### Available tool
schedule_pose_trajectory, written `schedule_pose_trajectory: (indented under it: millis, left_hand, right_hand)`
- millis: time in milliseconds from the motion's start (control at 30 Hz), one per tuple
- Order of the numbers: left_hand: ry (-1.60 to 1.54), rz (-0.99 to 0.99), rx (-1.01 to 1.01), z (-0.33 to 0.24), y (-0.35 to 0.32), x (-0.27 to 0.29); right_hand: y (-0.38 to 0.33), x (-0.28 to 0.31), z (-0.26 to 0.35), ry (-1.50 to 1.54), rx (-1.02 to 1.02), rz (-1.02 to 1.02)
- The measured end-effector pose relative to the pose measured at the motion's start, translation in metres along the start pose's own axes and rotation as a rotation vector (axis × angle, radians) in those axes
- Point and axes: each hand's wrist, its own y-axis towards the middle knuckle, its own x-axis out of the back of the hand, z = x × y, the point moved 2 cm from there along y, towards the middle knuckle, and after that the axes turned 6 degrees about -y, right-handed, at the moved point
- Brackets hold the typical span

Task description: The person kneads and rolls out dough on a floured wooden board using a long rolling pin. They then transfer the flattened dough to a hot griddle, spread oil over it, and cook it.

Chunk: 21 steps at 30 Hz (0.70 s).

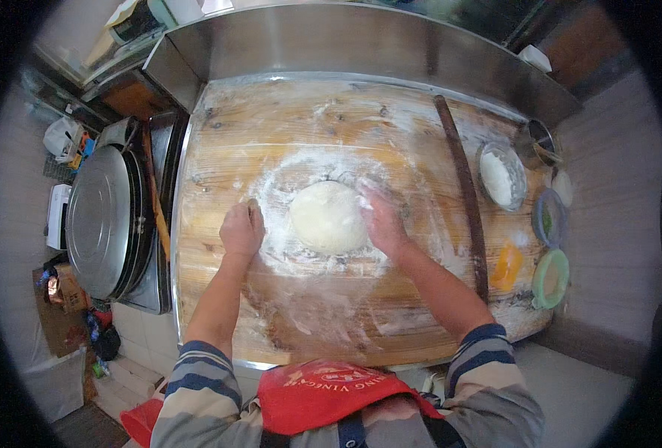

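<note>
A round, pale mound of dough [329, 217] sits on the floured wooden board [331, 299], ringed by scattered white flour [275, 250]. To its left, my left hand [242, 229] is closed in a loose fist just above or on the board, apart from the dough. What that fist may hold is hidden. At the dough's right edge is my right hand [382, 218], its fingers stretched out and whitened with flour. Those fingertips appear to touch the dough's side.
A long dark rolling pin [461, 187] lies along the board's right. Beyond it stand a bowl of flour [500, 176], a metal pot [534, 142], an orange scraper-like piece [507, 266] and a green-rimmed container [551, 278]. Round metal pans [100, 222] stand left. A metal splashboard [316, 41] closes the back.
</note>
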Motion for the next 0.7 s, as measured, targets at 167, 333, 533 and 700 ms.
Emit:
schedule_pose_trajectory:
  millis: [167, 333, 533, 700]
  left_hand:
    - [-0.055, 0.013, -0.025, 0.010, 0.001, -0.003]
    - [-0.055, 0.016, -0.036, 0.009, 0.001, 0.003]
    - [-0.073, 0.034, -0.043, 0.013, 0.003, 0.000]
    - [-0.075, -0.031, -0.070, 0.013, 0.000, 0.000]
  right_hand:
    - [0.007, -0.038, 0.005, -0.228, 0.135, 0.129]
    - [-0.036, -0.060, 0.025, -0.350, 0.479, 0.234]
    - [0.016, -0.096, 0.067, -0.414, 0.536, 0.571]
    - [0.043, -0.069, 0.021, -0.392, 0.296, 0.201]
